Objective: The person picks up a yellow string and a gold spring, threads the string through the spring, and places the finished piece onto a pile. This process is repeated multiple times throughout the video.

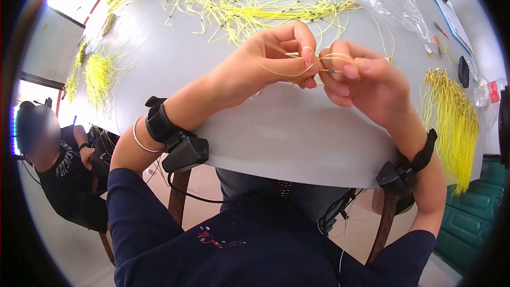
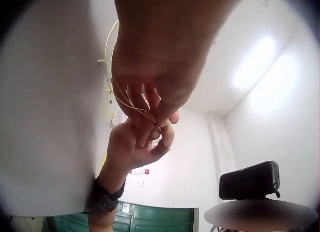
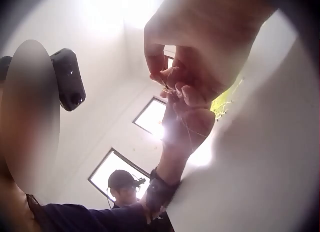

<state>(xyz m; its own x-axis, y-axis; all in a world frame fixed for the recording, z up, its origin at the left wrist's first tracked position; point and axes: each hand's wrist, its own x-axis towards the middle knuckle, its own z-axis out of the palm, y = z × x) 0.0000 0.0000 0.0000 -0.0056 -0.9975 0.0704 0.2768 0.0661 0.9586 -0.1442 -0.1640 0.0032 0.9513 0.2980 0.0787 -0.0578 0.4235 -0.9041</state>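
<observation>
Above the near part of the table, my two hands meet in the head view. My left hand (image 1: 273,56) pinches a thin yellow cord (image 2: 106,47) between thumb and forefinger, and a loop of it hangs beside the wrist in the left wrist view. A small gold coiled piece (image 1: 300,80) shows under the left fingertips. Fingertips almost against the left ones, my right hand (image 1: 374,77) pinches the same cord between thumb and fingers. In the right wrist view the fingers overlap and hide most of the cord's crossing.
A loose tangle of yellow cords (image 1: 239,8) with dark bits spreads across the far table (image 1: 276,143). Yellow bundles lie left (image 1: 98,77) and right (image 1: 451,127). Clear plastic bags (image 1: 390,8) and a bottle (image 1: 490,93) are at right. Another person (image 1: 64,165) sits at left.
</observation>
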